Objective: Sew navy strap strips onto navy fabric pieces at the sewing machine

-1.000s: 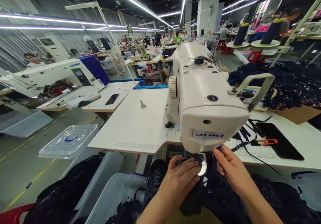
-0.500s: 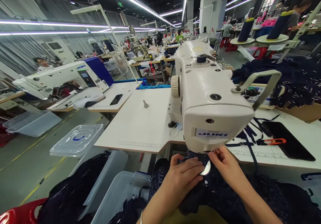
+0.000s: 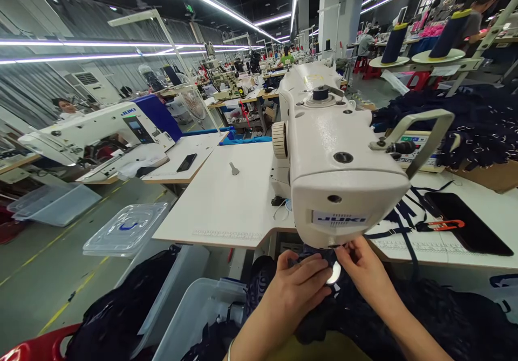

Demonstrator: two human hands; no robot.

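Note:
A white sewing machine (image 3: 332,156) stands in front of me, its head end toward me. Just below that head, dark navy fabric (image 3: 319,318) spreads over my lap. My left hand (image 3: 297,285) lies on the fabric with its fingers pressed together, left of a bright round spot. On the right, my right hand (image 3: 360,258) pinches the fabric's edge close under the machine head, its fingertips partly hidden by the machine. The needle area is out of sight behind the head.
A black phone (image 3: 471,223) and an orange-handled tool (image 3: 445,225) lie on the right tabletop. A small metal piece (image 3: 233,169) rests on the left tabletop (image 3: 226,204). Plastic bins (image 3: 190,307) with dark garments stand at lower left. Thread cones (image 3: 394,43) are at upper right.
The view has shifted slightly. Both hands keep nearly the same place at the fabric under the machine head, and the bright spot beside my left hand looks a little larger.

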